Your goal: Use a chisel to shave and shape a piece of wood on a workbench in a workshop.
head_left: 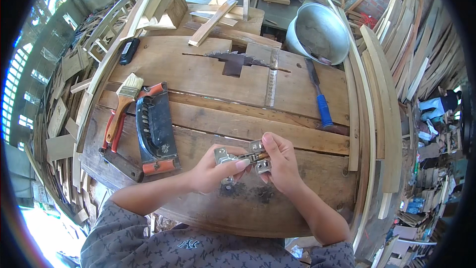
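Head view: the metal hinge [255, 158] lies between the left fingers [231, 168] and right fingers [272, 146], both gripping it.

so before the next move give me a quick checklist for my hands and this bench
1. Left hand holding the metal hinge: ok.
2. Right hand holding the hinge too: ok.
3. Toothed saw blade apart from both hands: ok.
4. Saw blade stopped: cannot tell from one still picture.
5. Blue-handled chisel away from both hands: ok.
6. Paintbrush lying separately: not ok, its handle overlaps the red-handled tool.
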`<state>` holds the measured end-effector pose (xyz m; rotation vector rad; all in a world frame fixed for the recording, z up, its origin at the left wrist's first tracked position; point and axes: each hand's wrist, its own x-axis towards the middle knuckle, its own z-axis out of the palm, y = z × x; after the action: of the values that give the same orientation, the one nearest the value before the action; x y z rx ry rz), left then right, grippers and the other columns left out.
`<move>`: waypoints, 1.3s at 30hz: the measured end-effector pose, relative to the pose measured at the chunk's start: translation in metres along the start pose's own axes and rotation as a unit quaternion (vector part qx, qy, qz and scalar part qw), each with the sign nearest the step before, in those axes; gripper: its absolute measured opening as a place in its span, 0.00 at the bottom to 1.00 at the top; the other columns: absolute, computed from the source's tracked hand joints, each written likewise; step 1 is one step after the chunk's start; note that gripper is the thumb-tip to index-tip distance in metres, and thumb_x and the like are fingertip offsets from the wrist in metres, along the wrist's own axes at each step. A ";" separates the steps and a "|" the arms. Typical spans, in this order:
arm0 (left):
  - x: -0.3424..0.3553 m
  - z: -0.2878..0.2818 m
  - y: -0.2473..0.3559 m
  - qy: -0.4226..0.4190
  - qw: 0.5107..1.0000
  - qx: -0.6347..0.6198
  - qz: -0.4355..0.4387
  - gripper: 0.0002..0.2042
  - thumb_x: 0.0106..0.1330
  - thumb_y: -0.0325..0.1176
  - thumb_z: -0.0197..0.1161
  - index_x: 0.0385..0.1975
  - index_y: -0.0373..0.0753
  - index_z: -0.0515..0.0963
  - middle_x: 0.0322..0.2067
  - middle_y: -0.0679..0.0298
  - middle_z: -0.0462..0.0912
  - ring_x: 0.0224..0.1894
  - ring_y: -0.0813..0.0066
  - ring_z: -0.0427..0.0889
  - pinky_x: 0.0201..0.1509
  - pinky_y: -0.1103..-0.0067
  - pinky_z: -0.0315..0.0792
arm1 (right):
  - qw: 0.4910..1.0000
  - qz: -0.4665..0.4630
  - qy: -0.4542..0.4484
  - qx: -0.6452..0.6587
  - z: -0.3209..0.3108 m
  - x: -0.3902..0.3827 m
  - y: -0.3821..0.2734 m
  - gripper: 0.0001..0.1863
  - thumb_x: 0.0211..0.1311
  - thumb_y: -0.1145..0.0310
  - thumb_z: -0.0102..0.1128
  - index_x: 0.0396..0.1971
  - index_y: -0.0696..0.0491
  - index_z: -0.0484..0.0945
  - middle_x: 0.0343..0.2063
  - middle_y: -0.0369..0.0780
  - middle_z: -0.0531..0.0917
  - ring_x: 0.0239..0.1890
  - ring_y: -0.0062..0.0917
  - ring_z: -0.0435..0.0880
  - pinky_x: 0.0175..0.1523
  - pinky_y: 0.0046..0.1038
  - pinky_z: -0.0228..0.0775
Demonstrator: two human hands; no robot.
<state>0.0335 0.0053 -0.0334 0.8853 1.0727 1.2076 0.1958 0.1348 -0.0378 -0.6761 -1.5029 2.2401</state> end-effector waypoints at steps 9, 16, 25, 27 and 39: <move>-0.004 0.000 0.002 0.007 0.997 0.070 0.016 0.18 0.74 0.44 0.60 0.34 0.32 0.81 0.25 0.66 0.79 0.30 0.82 0.75 0.34 0.80 0.69 | 1.000 -0.002 -0.021 -0.005 -0.002 -0.002 0.002 0.22 0.84 0.53 0.46 0.31 0.53 0.72 0.20 0.38 0.82 0.12 0.15 0.72 0.16 0.19 0.61; -0.002 0.001 -0.002 0.007 1.000 0.028 0.008 0.18 0.75 0.45 0.60 0.34 0.33 0.82 0.26 0.67 0.80 0.30 0.82 0.75 0.35 0.80 0.69 | 0.999 0.003 -0.013 0.030 -0.005 0.000 0.012 0.23 0.83 0.50 0.46 0.32 0.52 0.74 0.19 0.36 0.81 0.12 0.15 0.73 0.14 0.19 0.61; -0.001 -0.002 -0.006 0.009 1.000 -0.021 -0.007 0.19 0.72 0.48 0.67 0.42 0.34 0.84 0.29 0.70 0.82 0.32 0.86 0.77 0.36 0.84 0.70 | 0.996 0.003 -0.008 0.085 -0.005 -0.003 0.008 0.22 0.82 0.50 0.48 0.33 0.52 0.75 0.21 0.37 0.81 0.14 0.18 0.78 0.11 0.20 0.64; 0.000 -0.004 -0.006 -0.005 0.999 -0.041 -0.019 0.19 0.72 0.48 0.68 0.43 0.35 0.84 0.30 0.70 0.83 0.33 0.86 0.78 0.37 0.84 0.70 | 0.996 0.005 -0.006 0.084 -0.006 -0.002 0.009 0.22 0.82 0.49 0.48 0.34 0.52 0.75 0.22 0.37 0.82 0.14 0.18 0.79 0.11 0.20 0.63; -0.001 -0.005 -0.005 -0.033 0.999 -0.041 0.014 0.24 0.69 0.54 0.70 0.41 0.33 0.84 0.30 0.69 0.83 0.34 0.84 0.78 0.38 0.83 0.71 | 0.991 0.017 -0.028 0.126 -0.004 -0.005 0.011 0.23 0.80 0.48 0.50 0.34 0.53 0.74 0.21 0.37 0.81 0.13 0.18 0.78 0.11 0.19 0.63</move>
<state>0.0299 0.0034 -0.0390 0.8745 0.9539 1.2284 0.2018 0.1310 -0.0478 -0.5706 -1.2099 2.4377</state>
